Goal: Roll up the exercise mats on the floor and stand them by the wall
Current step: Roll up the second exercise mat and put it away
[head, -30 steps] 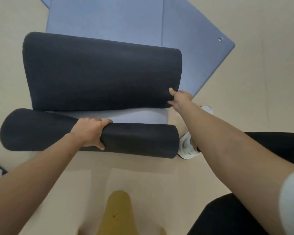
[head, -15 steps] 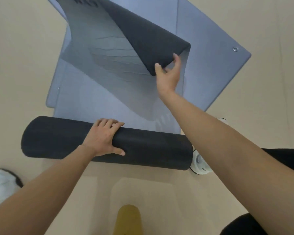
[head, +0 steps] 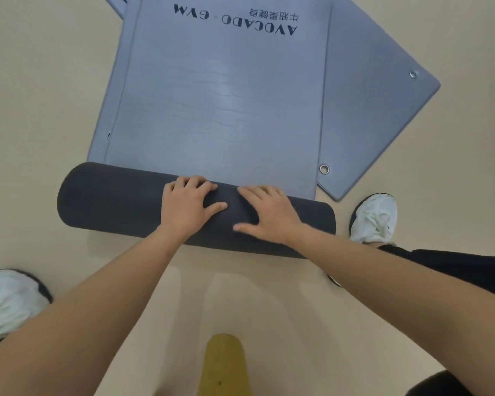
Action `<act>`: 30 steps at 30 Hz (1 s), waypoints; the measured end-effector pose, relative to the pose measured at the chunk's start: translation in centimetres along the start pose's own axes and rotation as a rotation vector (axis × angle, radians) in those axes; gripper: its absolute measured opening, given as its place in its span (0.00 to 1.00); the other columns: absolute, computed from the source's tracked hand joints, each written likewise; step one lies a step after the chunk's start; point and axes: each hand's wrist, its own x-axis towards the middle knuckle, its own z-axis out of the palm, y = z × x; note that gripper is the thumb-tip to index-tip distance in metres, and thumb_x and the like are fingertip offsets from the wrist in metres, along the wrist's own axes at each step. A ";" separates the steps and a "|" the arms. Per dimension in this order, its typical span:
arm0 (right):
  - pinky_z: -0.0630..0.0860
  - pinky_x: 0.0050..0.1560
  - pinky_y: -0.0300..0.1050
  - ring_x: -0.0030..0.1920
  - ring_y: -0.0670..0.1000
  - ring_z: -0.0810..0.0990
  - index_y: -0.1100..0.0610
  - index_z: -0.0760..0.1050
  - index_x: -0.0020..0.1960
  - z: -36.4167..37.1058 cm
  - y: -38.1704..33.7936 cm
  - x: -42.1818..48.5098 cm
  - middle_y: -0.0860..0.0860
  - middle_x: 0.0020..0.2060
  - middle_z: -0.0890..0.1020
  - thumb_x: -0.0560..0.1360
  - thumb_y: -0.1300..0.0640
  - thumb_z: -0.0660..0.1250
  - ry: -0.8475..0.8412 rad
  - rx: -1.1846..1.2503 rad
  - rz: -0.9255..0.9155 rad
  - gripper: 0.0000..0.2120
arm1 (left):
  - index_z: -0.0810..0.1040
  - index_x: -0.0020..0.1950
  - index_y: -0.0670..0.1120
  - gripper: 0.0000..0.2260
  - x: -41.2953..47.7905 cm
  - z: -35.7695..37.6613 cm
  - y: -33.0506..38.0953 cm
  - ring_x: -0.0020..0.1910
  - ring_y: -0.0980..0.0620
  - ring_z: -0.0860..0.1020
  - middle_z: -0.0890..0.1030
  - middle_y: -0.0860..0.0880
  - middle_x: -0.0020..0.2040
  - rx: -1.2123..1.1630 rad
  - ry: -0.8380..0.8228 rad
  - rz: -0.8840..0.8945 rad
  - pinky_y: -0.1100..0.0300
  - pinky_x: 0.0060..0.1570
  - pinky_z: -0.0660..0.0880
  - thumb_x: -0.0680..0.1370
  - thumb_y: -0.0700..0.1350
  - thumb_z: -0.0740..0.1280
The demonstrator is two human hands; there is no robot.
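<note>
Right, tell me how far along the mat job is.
Done: the near end of the top mat is wound into a dark roll. In hand: the left hand and right hand both press on that roll. Left: most of the top mat lies flat, a second mat lies flat beneath it, and no mat stands upright.

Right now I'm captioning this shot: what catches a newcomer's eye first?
The left hand and right hand press side by side on a dark grey foam roll at centre. Beyond it the mat's unrolled blue-grey part shows upside-down black AVOCADO GYM lettering, lying over a second blue-grey mat.
</note>
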 end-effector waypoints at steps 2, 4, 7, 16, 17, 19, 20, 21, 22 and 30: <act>0.55 0.78 0.67 0.79 0.65 0.55 0.53 0.45 0.83 1.6 -0.2 -1.2 0.58 0.82 0.54 0.67 0.22 0.65 -0.133 -0.212 -0.022 0.59 | 0.79 0.67 0.57 0.28 1.4 -0.8 0.1 0.66 0.46 0.74 0.78 0.53 0.67 -0.019 -0.100 -0.006 0.47 0.64 0.68 0.76 0.73 0.60; 0.47 0.77 0.72 0.80 0.69 0.45 0.51 0.33 0.82 2.7 0.1 -1.5 0.61 0.82 0.43 0.63 0.23 0.70 -0.228 -0.330 -0.011 0.66 | 0.74 0.71 0.58 0.34 2.3 -1.5 -0.7 0.71 0.47 0.71 0.75 0.54 0.72 -0.046 -0.232 0.058 0.46 0.69 0.65 0.73 0.76 0.60; 0.48 0.78 0.71 0.80 0.70 0.47 0.50 0.32 0.81 2.6 0.4 -0.9 0.64 0.81 0.45 0.64 0.25 0.71 -0.235 -0.323 -0.008 0.66 | 0.54 0.83 0.58 0.56 2.1 -2.1 -3.2 0.80 0.43 0.60 0.60 0.50 0.83 0.149 -0.410 0.257 0.42 0.79 0.55 0.61 0.84 0.60; 0.74 0.53 0.51 0.62 0.56 0.76 0.48 0.52 0.80 -2.0 2.1 2.1 0.52 0.65 0.75 0.64 0.29 0.75 -0.241 -0.110 -0.059 0.55 | 0.64 0.74 0.58 0.51 4.4 -3.0 -3.7 0.55 0.46 0.80 0.80 0.52 0.59 0.196 -0.414 0.321 0.49 0.57 0.75 0.55 0.78 0.71; 0.72 0.46 0.48 0.58 0.56 0.77 0.47 0.55 0.79 -2.6 2.0 2.4 0.51 0.61 0.76 0.64 0.30 0.76 -0.240 -0.108 -0.062 0.52 | 0.68 0.70 0.58 0.47 4.4 -3.5 -3.5 0.51 0.47 0.80 0.82 0.53 0.55 0.192 -0.408 0.309 0.51 0.53 0.77 0.56 0.77 0.72; 0.66 0.39 0.45 0.53 0.55 0.79 0.47 0.61 0.74 -3.3 1.9 2.7 0.50 0.55 0.78 0.65 0.32 0.77 -0.242 -0.125 -0.082 0.46 | 0.72 0.64 0.57 0.40 4.0 -4.2 -3.1 0.46 0.48 0.80 0.83 0.53 0.49 0.202 -0.396 0.279 0.53 0.47 0.77 0.58 0.75 0.73; 0.65 0.38 0.45 0.52 0.55 0.79 0.47 0.63 0.72 -3.5 1.8 2.7 0.49 0.54 0.79 0.65 0.34 0.78 -0.251 -0.126 -0.090 0.44 | 0.73 0.62 0.57 0.38 3.6 -4.4 -2.8 0.45 0.48 0.80 0.83 0.53 0.47 0.204 -0.400 0.267 0.53 0.46 0.76 0.59 0.74 0.74; 0.66 0.38 0.46 0.51 0.55 0.80 0.48 0.65 0.70 -3.6 1.7 2.6 0.49 0.53 0.79 0.64 0.35 0.79 -0.267 -0.116 -0.100 0.42 | 0.74 0.61 0.57 0.36 3.0 -4.5 -2.5 0.44 0.48 0.80 0.83 0.53 0.46 0.200 -0.411 0.257 0.54 0.45 0.75 0.60 0.73 0.74; 0.66 0.38 0.46 0.49 0.54 0.79 0.48 0.67 0.69 -3.9 1.6 2.5 0.49 0.52 0.80 0.64 0.36 0.80 -0.294 -0.099 -0.108 0.40 | 0.75 0.59 0.56 0.34 2.5 -4.6 -2.2 0.44 0.48 0.79 0.82 0.53 0.45 0.187 -0.429 0.244 0.54 0.44 0.73 0.61 0.73 0.75; 0.70 0.50 0.46 0.54 0.52 0.78 0.50 0.74 0.65 -3.5 1.1 1.5 0.46 0.53 0.80 0.61 0.42 0.84 -0.657 0.042 -0.074 0.38 | 0.77 0.56 0.55 0.35 -3.3 -3.1 -0.4 0.47 0.49 0.79 0.81 0.55 0.47 -0.069 -0.719 0.087 0.50 0.52 0.78 0.58 0.74 0.76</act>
